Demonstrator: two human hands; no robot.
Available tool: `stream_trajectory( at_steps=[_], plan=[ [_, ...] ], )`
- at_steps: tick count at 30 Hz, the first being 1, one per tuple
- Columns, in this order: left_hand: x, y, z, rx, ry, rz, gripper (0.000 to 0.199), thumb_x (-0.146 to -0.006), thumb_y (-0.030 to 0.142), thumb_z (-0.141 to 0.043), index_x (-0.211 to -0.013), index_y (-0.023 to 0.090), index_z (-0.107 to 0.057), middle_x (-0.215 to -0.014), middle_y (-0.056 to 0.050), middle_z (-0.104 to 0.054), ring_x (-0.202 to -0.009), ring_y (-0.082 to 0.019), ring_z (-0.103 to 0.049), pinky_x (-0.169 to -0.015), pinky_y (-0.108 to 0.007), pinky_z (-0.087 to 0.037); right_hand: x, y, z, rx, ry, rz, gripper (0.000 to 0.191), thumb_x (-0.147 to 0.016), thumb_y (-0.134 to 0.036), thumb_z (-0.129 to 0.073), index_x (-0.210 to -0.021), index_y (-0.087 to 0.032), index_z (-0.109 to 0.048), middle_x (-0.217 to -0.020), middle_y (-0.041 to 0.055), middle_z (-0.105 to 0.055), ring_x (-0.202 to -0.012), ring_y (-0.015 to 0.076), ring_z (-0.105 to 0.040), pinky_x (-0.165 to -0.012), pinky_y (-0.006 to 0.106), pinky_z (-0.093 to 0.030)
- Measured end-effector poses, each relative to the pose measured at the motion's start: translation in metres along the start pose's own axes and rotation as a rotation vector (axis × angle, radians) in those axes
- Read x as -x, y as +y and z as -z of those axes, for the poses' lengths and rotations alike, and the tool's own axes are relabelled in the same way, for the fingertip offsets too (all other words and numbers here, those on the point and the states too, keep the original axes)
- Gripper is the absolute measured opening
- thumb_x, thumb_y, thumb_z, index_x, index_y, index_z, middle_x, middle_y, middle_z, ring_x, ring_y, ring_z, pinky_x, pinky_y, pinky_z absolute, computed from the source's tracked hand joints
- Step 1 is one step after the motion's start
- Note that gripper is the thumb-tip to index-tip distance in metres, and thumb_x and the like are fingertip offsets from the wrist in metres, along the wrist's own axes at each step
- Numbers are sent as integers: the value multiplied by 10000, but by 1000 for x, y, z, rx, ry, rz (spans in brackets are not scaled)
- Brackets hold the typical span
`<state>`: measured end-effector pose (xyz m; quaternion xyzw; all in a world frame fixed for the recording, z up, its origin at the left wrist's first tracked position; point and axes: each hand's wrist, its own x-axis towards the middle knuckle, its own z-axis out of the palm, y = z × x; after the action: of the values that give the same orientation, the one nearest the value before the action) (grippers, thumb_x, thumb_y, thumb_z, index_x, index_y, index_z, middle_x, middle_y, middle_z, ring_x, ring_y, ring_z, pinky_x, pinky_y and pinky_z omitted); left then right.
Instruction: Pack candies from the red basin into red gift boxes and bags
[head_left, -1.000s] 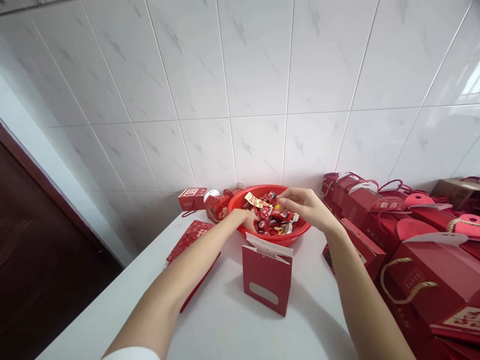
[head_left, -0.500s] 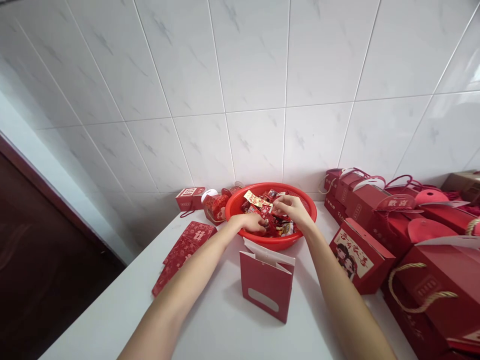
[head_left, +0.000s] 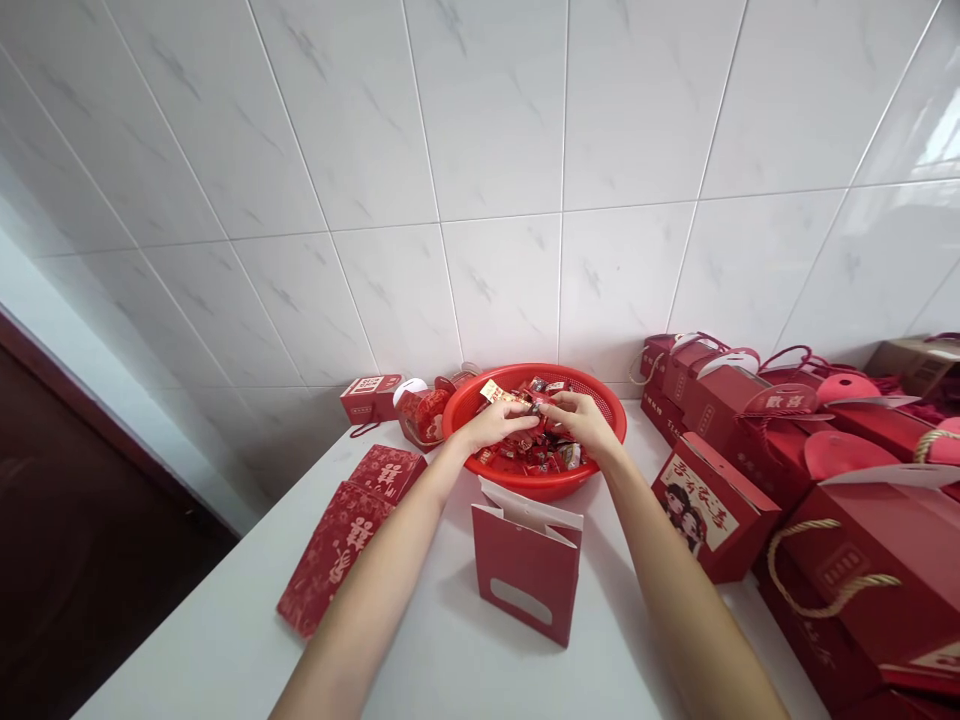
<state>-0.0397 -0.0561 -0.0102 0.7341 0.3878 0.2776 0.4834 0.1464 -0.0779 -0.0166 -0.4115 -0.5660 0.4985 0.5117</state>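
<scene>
Both my hands are over a red plastic basket [head_left: 555, 488] of wrapped candies [head_left: 529, 458]. My left hand [head_left: 496, 424] reaches in from the left, its fingers closed at the tips on a small dark-red wrapped candy. Just beside it, my right hand [head_left: 583, 422] is curled with thumb and fingers together; what they pinch is too small to make out. In front of the basket stands a red paper gift box [head_left: 525, 575], upright, its top unfolded and a pale oval window low on its front.
Flat red patterned boxes [head_left: 341, 555] lie left of my left forearm. Behind them, by the tiled wall, are a small red box [head_left: 371, 398] and a round red container [head_left: 421, 412]. Many red gift boxes with rope handles [head_left: 870, 560] crowd the right side.
My left hand has risen from the candies toward my right hand, a candy now at its fingertips. My right hand has shifted slightly inward. The view has turned slightly right.
</scene>
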Motion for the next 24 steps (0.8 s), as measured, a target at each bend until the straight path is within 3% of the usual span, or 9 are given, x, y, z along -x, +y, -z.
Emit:
stream_trajectory(
  at_steps=[2,5,7,13,17,19,24],
  plan=[
    [0,-1,0,-148,-43,27,475,-705,543,-784,-983,161,-732,-950,-68,-747,-935,-244,-681,-855,-345,-534,-2,2,1,-44,118,42,339,-628,-458,-758,-731,-164,-623,-721,6,-623,-640,115,-563,-579,239,-488],
    [-3,-4,-3,-447,-276,188,407,-654,385,-807,-1016,203,-765,-963,-53,-768,-923,-258,-693,-804,-314,-534,-4,4,3,-139,265,33,344,-604,-465,-754,-691,-187,-571,-686,-2,-586,-641,127,-551,-578,253,-497],
    [-5,-7,-4,-603,-399,282,396,-630,299,-782,-1020,229,-777,-1015,-43,-775,-923,-265,-695,-768,-301,-530,-4,3,4,-190,280,9,352,-567,-435,-781,-657,-198,-537,-660,-12,-565,-636,126,-538,-584,253,-500],
    [-6,-8,-5,-702,-419,233,320,-789,271,-614,-1054,192,-774,-1005,-40,-778,-889,-209,-696,-754,-250,-508,-2,0,5,-239,298,0,388,-510,-427,-831,-618,-201,-536,-648,-23,-583,-647,135,-547,-584,262,-493],
    [-8,-5,-7,-645,-509,190,576,-789,327,-652,-1353,211,-628,-1297,-59,-693,-1103,-231,-665,-888,-255,-503,-2,-1,4,-254,304,-25,335,-510,-431,-815,-674,-188,-654,-784,27,-684,-739,167,-614,-580,253,-490],
    [-10,-6,-7,-678,-525,210,582,-821,426,-638,-1364,220,-620,-1382,-64,-640,-1188,-257,-627,-946,-280,-482,-3,-1,3,-253,307,-25,326,-513,-430,-811,-675,-181,-675,-782,35,-686,-729,163,-611,-563,240,-471],
    [-12,-15,-6,-753,-547,201,403,-835,489,-627,-1109,219,-746,-1098,-42,-751,-949,-238,-674,-796,-287,-485,-4,-1,1,-258,298,-22,363,-513,-451,-837,-696,-168,-701,-757,40,-673,-703,161,-593,-541,235,-455]
  ],
)
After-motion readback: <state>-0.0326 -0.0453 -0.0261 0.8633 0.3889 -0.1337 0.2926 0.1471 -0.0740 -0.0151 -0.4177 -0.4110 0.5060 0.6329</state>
